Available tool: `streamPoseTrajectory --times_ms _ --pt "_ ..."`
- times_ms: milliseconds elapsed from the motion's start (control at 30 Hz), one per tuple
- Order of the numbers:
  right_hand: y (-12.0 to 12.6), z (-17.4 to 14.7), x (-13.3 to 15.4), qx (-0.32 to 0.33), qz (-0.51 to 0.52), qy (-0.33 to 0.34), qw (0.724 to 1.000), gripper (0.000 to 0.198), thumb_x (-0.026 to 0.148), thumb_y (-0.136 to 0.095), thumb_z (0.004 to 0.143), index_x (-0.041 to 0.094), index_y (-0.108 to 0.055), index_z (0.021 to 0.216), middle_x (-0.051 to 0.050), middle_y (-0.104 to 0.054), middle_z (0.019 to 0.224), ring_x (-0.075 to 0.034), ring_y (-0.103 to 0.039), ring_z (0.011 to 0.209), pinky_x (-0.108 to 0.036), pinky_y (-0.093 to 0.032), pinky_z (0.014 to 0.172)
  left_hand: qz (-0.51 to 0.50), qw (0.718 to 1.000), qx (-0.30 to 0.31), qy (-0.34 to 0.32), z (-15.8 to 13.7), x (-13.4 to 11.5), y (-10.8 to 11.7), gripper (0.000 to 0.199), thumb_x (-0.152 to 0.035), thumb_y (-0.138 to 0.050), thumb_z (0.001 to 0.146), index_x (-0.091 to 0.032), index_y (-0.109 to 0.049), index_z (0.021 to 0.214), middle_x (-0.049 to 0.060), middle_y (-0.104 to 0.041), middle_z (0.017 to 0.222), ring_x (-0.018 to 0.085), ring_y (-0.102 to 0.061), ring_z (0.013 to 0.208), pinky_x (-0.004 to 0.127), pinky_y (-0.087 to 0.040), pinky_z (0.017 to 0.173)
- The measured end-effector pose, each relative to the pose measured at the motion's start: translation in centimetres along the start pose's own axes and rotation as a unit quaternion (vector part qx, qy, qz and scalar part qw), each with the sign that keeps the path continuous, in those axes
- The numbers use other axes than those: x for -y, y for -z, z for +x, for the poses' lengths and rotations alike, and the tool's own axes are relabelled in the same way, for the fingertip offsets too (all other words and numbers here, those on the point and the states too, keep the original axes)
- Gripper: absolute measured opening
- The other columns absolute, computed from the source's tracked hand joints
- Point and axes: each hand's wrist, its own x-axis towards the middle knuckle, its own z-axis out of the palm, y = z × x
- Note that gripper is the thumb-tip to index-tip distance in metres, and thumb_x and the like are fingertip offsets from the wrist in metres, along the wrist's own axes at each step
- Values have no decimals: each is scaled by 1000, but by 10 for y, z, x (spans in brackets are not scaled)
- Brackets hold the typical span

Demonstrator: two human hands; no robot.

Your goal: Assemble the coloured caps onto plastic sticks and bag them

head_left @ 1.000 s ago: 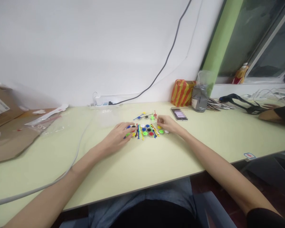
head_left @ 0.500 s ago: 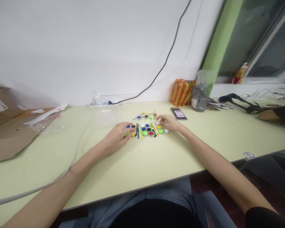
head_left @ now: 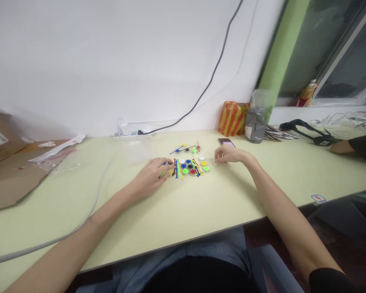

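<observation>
Small round clear-based pieces with coloured tops lie mid-table, among them a green disc, a red disc and a yellow disc. Thin coloured arrow-shaped sticks lie in bundles between them. My left hand rests at the left end, fingers spread around and over a few discs, partly hiding them. To the right of the group, my right hand has its fingertips pinched at a small white disc, mostly hidden. Behind the group are discs with sticks on them, including a green one.
A phone lies behind my right hand. Farther back stand a striped bag and a grey bag. Cardboard and a pale cable are at left. Another person's arm rests at far right.
My right hand has moved right, away from the white disc at the back, which now shows a white stick by it. The front-right white disc has left its spot. My left hand stays put.
</observation>
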Motion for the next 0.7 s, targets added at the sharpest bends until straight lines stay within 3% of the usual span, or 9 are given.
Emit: streamPoseTrajectory --times_ms 100,200,333,467,567,633,700 --pt "-2 1 16 -87 76 55 992 27 42 -75 75 15 -69 78 -6 -68 66 -14 -57 55 -26 -42 52 -6 999 -48 11 4 -12 -1 34 -28 -41 102 -26 -55 133 7 -60 129 23 -56 121 42 -43 104" --pt "-20 3 46 -126 189 134 965 34 47 -73 78 15 -70 88 -3 -66 67 -12 -56 56 -25 -42 51 -12 994 -95 46 12 -27 -3 40 -35 -47 101 -24 -47 139 8 -62 126 23 -59 115 40 -45 99" --pt "-63 9 84 -100 279 173 939 38 52 -75 78 16 -69 87 1 -60 60 -10 -49 50 -23 -35 46 -14 992 -85 90 24 -42 -10 54 -48 -56 95 -26 -41 142 7 -67 120 25 -64 105 40 -47 90" --pt "-89 14 97 -68 326 187 924 38 54 -72 81 17 -64 80 0 -62 62 -10 -50 50 -23 -38 47 -20 989 -107 96 33 -44 -17 28 -42 -51 99 -24 -59 119 4 -72 111 22 -67 96 37 -47 86" --pt "-83 21 83 -118 268 197 936 33 50 -60 91 18 -67 89 -5 -69 78 -15 -60 62 -25 -44 53 10 988 -145 59 31 -36 -18 21 -34 -47 101 -21 -59 112 5 -73 104 21 -67 92 35 -46 84" --pt "-71 27 60 -213 157 190 946 27 40 -54 95 18 -70 94 -7 -71 91 -18 -64 78 -27 -49 63 51 985 -160 32 27 -25 -16 18 -32 -48 100 -19 -57 110 6 -72 97 20 -65 85 35 -46 81" --pt "-59 32 31 -307 18 161 938 19 26 -55 93 19 -73 95 -9 -71 99 -20 -64 90 -32 -50 80 73 981 -175 23 22 -14 -14 14 -32 -51 98 -19 -55 105 5 -70 92 20 -62 80 34 -46 78"
